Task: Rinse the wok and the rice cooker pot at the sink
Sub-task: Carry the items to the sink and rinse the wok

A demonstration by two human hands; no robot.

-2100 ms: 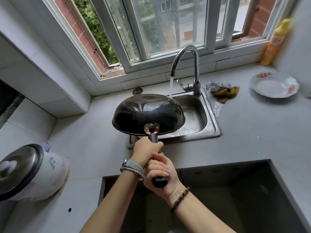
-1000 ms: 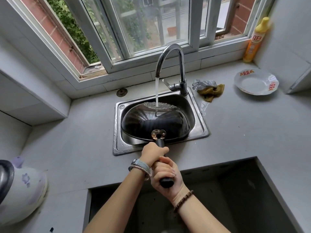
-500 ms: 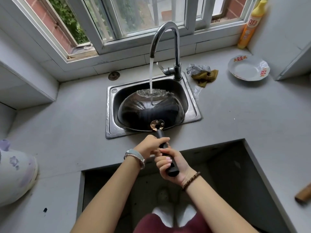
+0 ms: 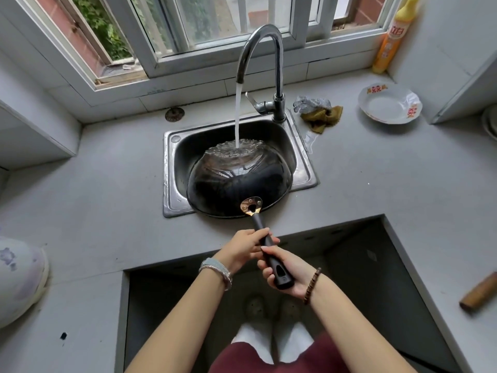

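Fingers first: the left hand has its fingers curled round the upper part of the handle. The right hand wraps the butt end just below, fingertips showing over the black grip, and the two hands are touching.

Up the handle, the wok is upside down and tilted over the sink. Its near rim reaches past the sink's front edge, and its inside is hidden. Water from the tap lands on the far side of the black bottom and sheets across it. The wok covers most of the sink's bowl.

Right of the tap, a brownish cloth lies with a wire scrubber. Beyond them come a white plate and, at the upper right, a yellow bottle.

At the left edge the rice cooker is cut off, and its pot cannot be seen. At the right edge a wooden piece is cut off too and hard to identify.
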